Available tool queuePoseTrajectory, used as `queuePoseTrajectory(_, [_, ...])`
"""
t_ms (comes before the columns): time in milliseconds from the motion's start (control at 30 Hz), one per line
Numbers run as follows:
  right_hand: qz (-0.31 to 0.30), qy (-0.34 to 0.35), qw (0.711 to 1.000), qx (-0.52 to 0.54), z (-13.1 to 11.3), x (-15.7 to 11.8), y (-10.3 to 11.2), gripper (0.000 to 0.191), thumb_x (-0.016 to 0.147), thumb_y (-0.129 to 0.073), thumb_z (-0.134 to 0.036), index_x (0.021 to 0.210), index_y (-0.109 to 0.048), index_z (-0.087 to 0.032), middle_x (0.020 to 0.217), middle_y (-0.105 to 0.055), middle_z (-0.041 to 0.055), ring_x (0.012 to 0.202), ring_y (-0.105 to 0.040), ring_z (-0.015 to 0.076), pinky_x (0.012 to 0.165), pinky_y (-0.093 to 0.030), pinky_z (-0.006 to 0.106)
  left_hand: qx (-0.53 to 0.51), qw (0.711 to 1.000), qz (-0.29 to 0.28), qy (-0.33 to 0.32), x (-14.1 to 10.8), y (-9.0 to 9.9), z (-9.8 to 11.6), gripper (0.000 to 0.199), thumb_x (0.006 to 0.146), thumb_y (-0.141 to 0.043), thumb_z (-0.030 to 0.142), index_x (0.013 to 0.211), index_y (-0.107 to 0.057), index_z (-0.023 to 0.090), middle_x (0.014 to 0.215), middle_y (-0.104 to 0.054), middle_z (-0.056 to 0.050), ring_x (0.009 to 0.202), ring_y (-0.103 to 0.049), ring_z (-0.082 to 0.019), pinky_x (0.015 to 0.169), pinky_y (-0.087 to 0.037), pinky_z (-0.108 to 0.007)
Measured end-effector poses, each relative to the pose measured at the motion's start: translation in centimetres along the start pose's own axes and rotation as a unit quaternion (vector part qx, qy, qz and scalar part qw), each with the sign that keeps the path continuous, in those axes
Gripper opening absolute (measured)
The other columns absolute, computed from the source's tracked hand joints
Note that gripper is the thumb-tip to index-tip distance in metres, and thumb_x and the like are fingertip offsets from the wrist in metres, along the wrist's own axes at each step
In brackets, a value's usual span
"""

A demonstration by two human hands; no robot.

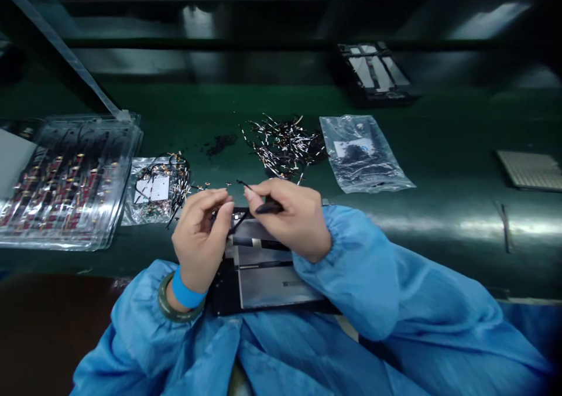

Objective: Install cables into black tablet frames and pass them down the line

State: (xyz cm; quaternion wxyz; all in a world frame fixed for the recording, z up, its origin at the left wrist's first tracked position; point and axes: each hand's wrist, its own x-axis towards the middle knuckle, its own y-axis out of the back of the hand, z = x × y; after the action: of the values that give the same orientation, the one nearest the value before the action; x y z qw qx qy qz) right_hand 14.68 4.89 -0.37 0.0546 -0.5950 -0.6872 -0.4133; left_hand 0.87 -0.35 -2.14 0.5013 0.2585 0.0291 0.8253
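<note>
My right hand (292,214) is closed, with a thin black cable (244,184) pinched at the fingertips. A dark, tapered tool (268,207) is tucked in the same hand; its kind is not clear. My left hand (202,232) faces it, thumb and fingers pressed together in a pinch. Whatever sits between them is too small to make out. Under both hands lies an opened tablet (281,282) with silver battery panels. A black strip (239,221) runs up from its top edge between the hands.
Beyond the hands lie a heap of short black cables (285,144), small black bits (222,144) and a clear bag (364,153). On the left are a bag (151,191) with small parts and clear trays (125,191). A dark box (375,74) and ribbed block (531,170) stand right.
</note>
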Motion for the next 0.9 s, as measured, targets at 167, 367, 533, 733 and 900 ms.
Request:
queuePoseTrajectory(167, [-0.034, 0.173, 0.972, -0.156, -0.4, -0.7, -0.5, 0.024, 0.091, -0.049, -0.017, 0.075, -0.067, -0.016, 0.071, -0.071, 0.0036, 0.065, -0.065, 0.0126, 0.062, -0.049, 0.024, 0.043, 0.996, 0.021, -0.07, -0.1, 0.1, 0.1, 0.01, 0.086, -0.061, 0.021, 0.094, -0.067, 0.02, 0.095, -0.065, -0.004, 0.095, -0.063, -0.015, 0.083, -0.054, -0.031])
queuePoseTrajectory(367, [-0.073, 0.201, 0.965, -0.149, -0.5, -1.1, -0.6, 0.023, 0.092, -0.049, -0.018, 0.082, -0.069, -0.014, 0.074, -0.073, 0.003, 0.065, -0.066, 0.0115, 0.061, -0.047, 0.022, 0.046, 0.997, -0.012, -0.058, 0.2, 0.5, -0.1, 0.005, 0.085, -0.059, 0.016, 0.085, -0.064, 0.018, 0.088, -0.065, -0.002, 0.087, -0.062, -0.013, 0.08, -0.052, -0.028])
queuePoseTrajectory(533, [-0.126, 0.02, 0.991, 0.038, -0.1, -1.0, 0.4, 0.018, 0.087, -0.056, -0.021, 0.075, -0.067, -0.015, 0.068, -0.071, 0.001, 0.058, -0.064, 0.0097, 0.055, -0.046, 0.02, 0.002, 0.997, -0.079, 0.013, 0.2, 1.1, -0.5, 0.005, 0.083, -0.056, 0.018, 0.081, -0.061, 0.017, 0.085, -0.062, -0.002, 0.076, -0.063, -0.012, 0.066, -0.052, -0.024])
queuePoseTrajectory(733, [0.0, -0.293, 0.925, 0.244, 1.0, 0.5, 4.8, 0.018, 0.078, -0.069, -0.034, 0.069, -0.067, -0.018, 0.062, -0.068, 0.0, 0.033, -0.04, 0.0042, 0.035, -0.03, 0.021, 0.218, 0.974, 0.01, -0.061, 2.0, 7.8, -4.0, 0.005, 0.086, -0.055, 0.019, 0.084, -0.059, 0.018, 0.086, -0.063, -0.004, 0.08, -0.064, -0.016, 0.072, -0.052, -0.03])
queuePoseTrajectory(900, [0.112, -0.254, 0.959, 0.055, 2.6, -0.7, 6.5, 0.011, 0.079, -0.069, -0.033, 0.082, -0.072, -0.023, 0.064, -0.065, 0.0004, 0.043, -0.044, 0.009, 0.042, -0.033, 0.027, 0.461, 0.855, -0.132, -0.199, 2.8, 13.7, -7.9, 0.016, 0.091, -0.044, 0.019, 0.093, -0.06, 0.016, 0.094, -0.064, -0.01, 0.095, -0.061, -0.023, 0.086, -0.051, -0.038])
